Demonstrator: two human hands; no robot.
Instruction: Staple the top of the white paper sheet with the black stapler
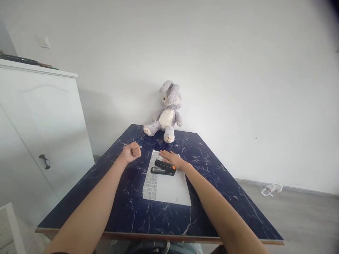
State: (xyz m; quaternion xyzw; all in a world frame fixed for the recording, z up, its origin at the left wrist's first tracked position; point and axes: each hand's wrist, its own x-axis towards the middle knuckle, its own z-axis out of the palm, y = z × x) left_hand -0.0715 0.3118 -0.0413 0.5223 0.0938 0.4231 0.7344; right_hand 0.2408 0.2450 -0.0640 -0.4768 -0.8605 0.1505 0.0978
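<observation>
Black stapler [163,168] lies just on the near side of the right hand [173,159]

The right hand lies flat, palm down, its fingers [165,152] stretched out to the left over the far end of a sheet of paper [173,192]. The stapler rests on that sheet, just nearer the wearer than these fingers, its orange part [174,167] close to the palm and its open end pointing left. Whether the hand touches the stapler cannot be told. The left hand [130,152] is curled into a fist, its fingers [136,151] folded together, to the left of the stapler and apart from it. A small pale-blue thing [141,146] shows just beside those folded fingers; whether it is held cannot be told.

From the right fingers the sheet runs back toward the wearer, with grey print down its left side. Between the left fist and the stapler lie a strip of dark-blue tabletop [127,197] and the sheet's left edge. The right hand bars the stapler's far side. Beyond both hands' fingers, a plush rabbit [166,118] sits at the far edge, against the wall [225,70]. Well left of the left fist stands a white cabinet [53,116].
</observation>
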